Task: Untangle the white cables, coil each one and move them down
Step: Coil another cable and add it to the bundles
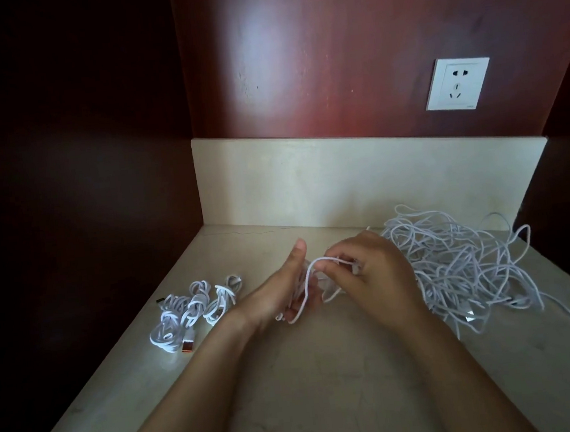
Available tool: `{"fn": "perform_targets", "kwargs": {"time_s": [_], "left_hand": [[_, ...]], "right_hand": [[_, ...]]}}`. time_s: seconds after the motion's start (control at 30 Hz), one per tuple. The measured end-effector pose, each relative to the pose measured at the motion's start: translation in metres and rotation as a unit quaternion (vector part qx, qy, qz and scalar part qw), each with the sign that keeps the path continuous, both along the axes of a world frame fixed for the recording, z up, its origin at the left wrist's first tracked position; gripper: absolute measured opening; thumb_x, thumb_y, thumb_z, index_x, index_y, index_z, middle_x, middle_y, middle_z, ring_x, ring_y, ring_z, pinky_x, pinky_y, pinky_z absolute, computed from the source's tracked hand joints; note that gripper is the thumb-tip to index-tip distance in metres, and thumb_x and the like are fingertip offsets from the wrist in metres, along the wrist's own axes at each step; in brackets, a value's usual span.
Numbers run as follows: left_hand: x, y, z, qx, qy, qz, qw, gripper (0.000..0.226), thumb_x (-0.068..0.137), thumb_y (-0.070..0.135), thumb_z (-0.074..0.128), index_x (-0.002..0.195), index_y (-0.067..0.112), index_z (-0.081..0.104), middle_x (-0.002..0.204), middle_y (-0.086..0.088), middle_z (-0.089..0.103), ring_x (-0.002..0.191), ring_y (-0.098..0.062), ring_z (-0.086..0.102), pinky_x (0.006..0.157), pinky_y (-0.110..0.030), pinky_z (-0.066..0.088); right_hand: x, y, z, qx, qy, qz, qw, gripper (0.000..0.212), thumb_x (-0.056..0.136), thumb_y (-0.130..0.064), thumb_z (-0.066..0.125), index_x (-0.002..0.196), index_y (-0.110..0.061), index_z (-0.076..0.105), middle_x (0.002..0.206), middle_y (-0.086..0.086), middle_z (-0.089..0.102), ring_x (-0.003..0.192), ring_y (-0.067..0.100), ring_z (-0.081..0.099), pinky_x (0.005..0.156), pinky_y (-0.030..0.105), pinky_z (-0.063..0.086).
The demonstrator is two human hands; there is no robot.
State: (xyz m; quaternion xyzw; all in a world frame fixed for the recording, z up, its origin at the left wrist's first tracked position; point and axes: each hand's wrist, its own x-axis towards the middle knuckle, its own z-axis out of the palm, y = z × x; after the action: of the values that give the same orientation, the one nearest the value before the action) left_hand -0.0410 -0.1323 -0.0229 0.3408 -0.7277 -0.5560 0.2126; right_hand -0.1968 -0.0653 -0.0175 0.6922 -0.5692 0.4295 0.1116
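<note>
Head view shows the left hand at frame centre with its thumb straight up. Loops of one white cable are wound round its fingers, which look loosely bent about them. Just right of it, the right hand pinches a strand of the same cable between thumb and fingertips, arching it over toward the left.

The loose tangle fills the right of the frame, a springy heap of thin round cord touching the right wrist. Five or so coiled cables lie at left centre, each knotted round its own waist, and one shows a coppery plug.

The cord looks very light, limp and smooth-jacketed, so it should bend freely but spring open if let go. I would hold it by a pinch close to the last loop while the other hand keeps the loops bunched. The plug ends are the only stiff parts, and likely to snag in the heap.

The counter is pale, polished stone with faint veining and a matching upstand. Behind that is glossy reddish wood panelling with a white wall socket at upper right.
</note>
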Motion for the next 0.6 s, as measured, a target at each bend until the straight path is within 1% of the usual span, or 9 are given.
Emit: {"fn": "perform_targets", "kwargs": {"time_s": [0.1,0.17,0.23,0.27,0.37,0.43,0.5,0.57,0.6], "left_hand": [[0.002,0.002,0.001,0.049,0.031,-0.09,0.994,0.075,0.091,0.075,0.006,0.07,0.015,0.046,0.052,-0.001,0.041,0.044,-0.013,0.031,0.04,-0.024,0.023],[0.003,0.001,0.001,0.073,0.04,-0.113,0.99,0.064,0.091,0.075,0.022,0.067,0.019,0.041,0.052,0.0,0.033,0.043,-0.011,0.025,0.039,-0.022,0.017],[0.003,0.002,0.001,0.067,0.03,-0.103,0.992,0.049,0.094,0.061,0.041,0.065,0.022,0.036,0.052,0.003,0.027,0.044,-0.009,0.021,0.04,-0.02,0.016],[0.003,0.002,-0.001,0.059,0.03,-0.096,0.993,0.046,0.098,0.053,0.044,0.065,0.023,0.033,0.053,0.003,0.025,0.045,-0.009,0.019,0.042,-0.02,0.016],[0.003,0.002,-0.001,0.019,0.045,-0.072,0.996,0.045,0.102,0.047,0.04,0.066,0.022,0.03,0.052,0.001,0.024,0.045,-0.011,0.021,0.043,-0.022,0.019],[0.002,0.004,0.001,-0.027,0.053,-0.034,0.998,0.048,0.103,0.046,0.037,0.063,0.019,0.036,0.048,0.001,0.029,0.042,-0.011,0.026,0.043,-0.023,0.023],[-0.002,0.008,0.002,-0.086,0.067,0.027,0.994,0.052,0.105,0.04,0.034,0.064,0.014,0.052,0.043,0.005,0.034,0.039,-0.009,0.031,0.041,-0.022,0.028],[-0.006,0.006,0.001,-0.114,0.128,0.117,0.978,0.048,0.105,0.036,0.035,0.082,0.007,0.067,0.044,0.006,0.038,0.037,-0.006,0.033,0.039,-0.02,0.03],[-0.007,0.003,-0.001,-0.121,0.161,0.16,0.966,0.045,0.105,0.035,0.036,0.092,0.008,0.07,0.046,0.005,0.04,0.037,-0.006,0.034,0.039,-0.019,0.031]], "right_hand": [[-0.002,-0.001,-0.001,-0.001,-0.024,-0.032,0.999,0.025,0.083,-0.051,0.06,0.079,-0.028,0.069,0.072,-0.011,0.064,0.076,0.009,0.053,0.069,0.037,0.047],[0.0,-0.002,-0.002,0.001,-0.015,-0.024,1.0,0.024,0.086,-0.047,0.056,0.082,-0.027,0.068,0.075,-0.012,0.064,0.079,0.011,0.053,0.069,0.038,0.048],[0.002,-0.001,-0.003,-0.006,-0.001,-0.006,1.0,0.025,0.089,-0.039,0.052,0.086,-0.023,0.07,0.081,-0.013,0.067,0.08,0.014,0.054,0.071,0.04,0.048],[0.003,-0.001,-0.003,-0.01,0.005,-0.001,1.0,0.024,0.09,-0.036,0.051,0.088,-0.022,0.071,0.083,-0.012,0.068,0.081,0.014,0.055,0.072,0.04,0.049],[0.002,-0.003,-0.006,-0.014,0.014,-0.011,1.0,0.02,0.091,-0.029,0.055,0.093,-0.022,0.073,0.086,-0.011,0.071,0.083,0.017,0.058,0.074,0.04,0.05],[0.0,-0.003,-0.007,-0.014,0.005,-0.028,1.0,0.025,0.09,-0.035,0.054,0.096,-0.022,0.074,0.086,-0.009,0.072,0.083,0.017,0.059,0.075,0.04,0.05],[-0.002,-0.003,-0.006,-0.015,0.01,-0.055,0.998,0.026,0.088,-0.038,0.055,0.093,-0.023,0.075,0.082,-0.008,0.071,0.082,0.018,0.058,0.074,0.038,0.05],[-0.004,-0.002,-0.005,-0.018,0.029,-0.095,0.995,0.017,0.083,-0.032,0.059,0.086,-0.024,0.074,0.079,-0.008,0.07,0.08,0.02,0.057,0.071,0.036,0.048],[-0.004,-0.002,-0.005,-0.023,0.033,-0.11,0.993,0.013,0.081,-0.029,0.061,0.083,-0.024,0.073,0.078,-0.007,0.069,0.08,0.021,0.056,0.071,0.035,0.047]]}}
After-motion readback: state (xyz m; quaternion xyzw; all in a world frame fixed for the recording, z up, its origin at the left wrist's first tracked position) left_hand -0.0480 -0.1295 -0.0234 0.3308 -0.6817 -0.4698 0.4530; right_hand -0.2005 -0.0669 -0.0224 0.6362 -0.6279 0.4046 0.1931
